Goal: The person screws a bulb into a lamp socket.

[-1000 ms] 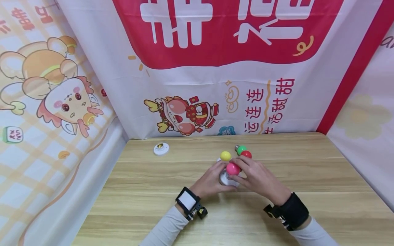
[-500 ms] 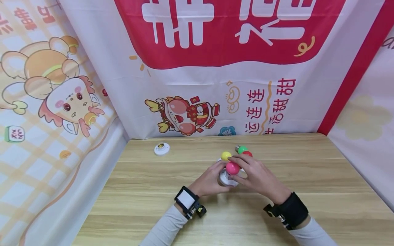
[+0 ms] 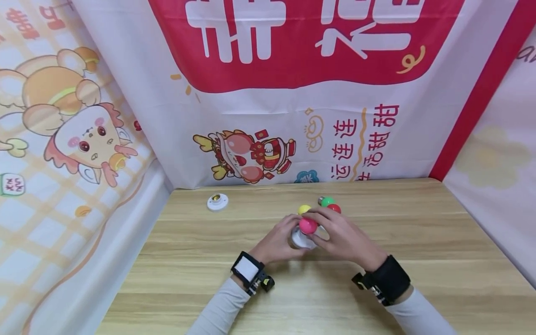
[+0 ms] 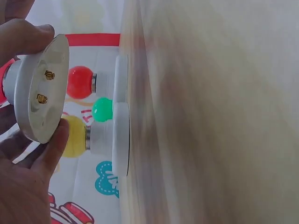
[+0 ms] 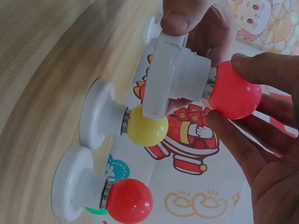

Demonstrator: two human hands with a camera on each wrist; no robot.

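Observation:
My left hand (image 3: 276,242) grips a round white lamp holder (image 3: 300,239) by its rim, thumb and fingers on opposite sides. The holder is tilted and raised off the table, and its underside with two brass screws (image 4: 42,98) shows in the left wrist view. A pink bulb (image 5: 236,91) sits in the socket, with a strip of its metal base visible at the socket mouth. My right hand (image 3: 349,235) pinches this bulb between thumb and fingers. Behind the hands, a yellow bulb (image 5: 147,126) stands in another white holder (image 5: 97,114), partly covered in the head view.
A red bulb (image 5: 130,200) stands in a white holder (image 5: 72,182) beside the yellow one. Near them, a green bulb (image 3: 328,202) lies on the wooden table (image 3: 188,260). Another holder (image 3: 217,202), without a bulb, rests at the back left. Printed cloth (image 3: 251,102) hangs behind.
Both hands have shifted slightly left with the holder and pink bulb. The right fingers have moved over the bulb and now overlap part of the yellow bulb in the head view.

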